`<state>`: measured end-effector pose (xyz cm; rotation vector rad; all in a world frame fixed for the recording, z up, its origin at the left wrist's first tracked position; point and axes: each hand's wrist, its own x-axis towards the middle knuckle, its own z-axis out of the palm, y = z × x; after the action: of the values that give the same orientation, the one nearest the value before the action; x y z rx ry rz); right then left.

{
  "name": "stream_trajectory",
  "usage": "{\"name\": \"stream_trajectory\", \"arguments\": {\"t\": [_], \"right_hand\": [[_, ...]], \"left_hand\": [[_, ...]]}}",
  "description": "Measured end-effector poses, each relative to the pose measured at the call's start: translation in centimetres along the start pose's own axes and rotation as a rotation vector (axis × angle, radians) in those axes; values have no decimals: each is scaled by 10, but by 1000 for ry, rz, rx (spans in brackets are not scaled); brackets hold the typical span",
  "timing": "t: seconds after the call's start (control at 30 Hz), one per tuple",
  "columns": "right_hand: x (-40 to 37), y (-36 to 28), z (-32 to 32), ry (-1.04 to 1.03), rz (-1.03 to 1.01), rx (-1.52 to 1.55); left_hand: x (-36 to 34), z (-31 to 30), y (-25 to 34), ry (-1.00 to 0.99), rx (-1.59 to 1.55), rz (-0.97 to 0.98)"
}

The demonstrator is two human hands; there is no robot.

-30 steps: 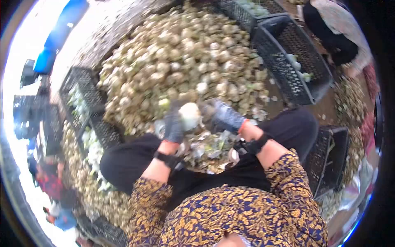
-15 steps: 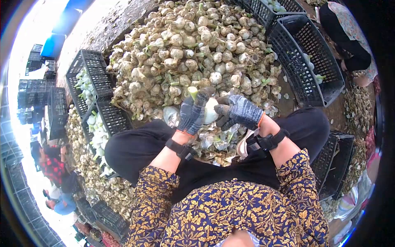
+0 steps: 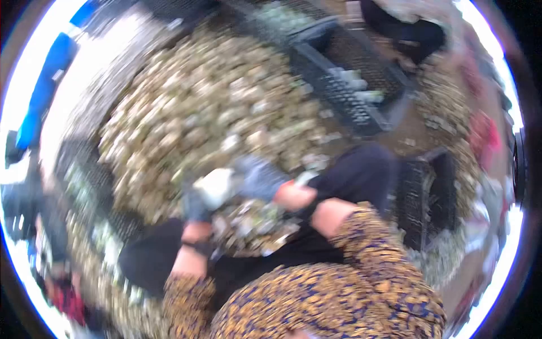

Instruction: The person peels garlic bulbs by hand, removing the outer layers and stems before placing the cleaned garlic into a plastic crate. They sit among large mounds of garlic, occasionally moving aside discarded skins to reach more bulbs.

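Note:
Motion blur smears the whole head view. A white garlic bulb [image 3: 217,187] is up between my two gloved hands, above my lap. My left hand [image 3: 196,204], in a dark knit glove, is closed against its lower left side. Close by on the right is my right hand [image 3: 257,178] in a grey-blue glove with an orange cuff, its fingers smeared at the bulb's edge. Loose peelings [image 3: 251,226] lie on the ground beneath the hands. Just beyond them rises a big heap of unpeeled garlic [image 3: 209,101].
A black plastic crate [image 3: 344,85] with some white bulbs stands at the upper right, another dark crate [image 3: 426,198] beside my right knee. Crates with pale garlic [image 3: 84,186] line the left. A person in black trousers [image 3: 403,28] is at the upper right.
The view has swung, so the heap and crates sit further left and the picture is blurred. Both hands and the garlic bulb appear lower and further left; more of the white bulb shows.

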<state>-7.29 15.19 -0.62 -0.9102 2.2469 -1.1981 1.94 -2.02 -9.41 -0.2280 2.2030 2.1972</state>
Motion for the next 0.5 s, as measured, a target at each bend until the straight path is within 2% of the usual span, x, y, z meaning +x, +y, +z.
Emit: {"name": "stream_trajectory", "arguments": {"t": [0.03,0.07,0.1,0.13,0.17,0.23,0.3,0.33,0.37,0.4,0.43,0.47,0.5], "right_hand": [[0,-3,0,58,-38,21],[-3,-7,-1,104,-44,128],[-6,-12,-2,105,-52,233],[-7,-12,1,69,-48,286],[-6,-13,4,23,-47,352],[-7,-17,-3,-74,-38,525],[-1,-4,1,-199,73,945],[0,-7,-6,-184,99,1177],[0,-9,-13,-171,125,1409],[9,-7,-16,-200,9,1632],[13,-3,-21,-103,137,1506],[15,-2,-22,-27,161,1328],[17,0,-21,44,183,1150]], "left_hand": [[12,-13,-9,-169,-310,-34],[0,-17,-23,-14,-686,-283],[-5,24,54,463,-809,-444],[-10,37,74,400,-891,-457],[-13,44,98,403,-872,-563],[-14,28,81,180,-1026,-482],[-11,20,67,121,-1047,-362],[3,26,85,-85,-979,-168],[-14,44,105,509,-686,-205],[-14,36,107,515,-809,-241],[-14,30,111,520,-932,-278],[-18,22,117,228,-1091,-265],[-17,17,113,231,-1090,-261]]}}
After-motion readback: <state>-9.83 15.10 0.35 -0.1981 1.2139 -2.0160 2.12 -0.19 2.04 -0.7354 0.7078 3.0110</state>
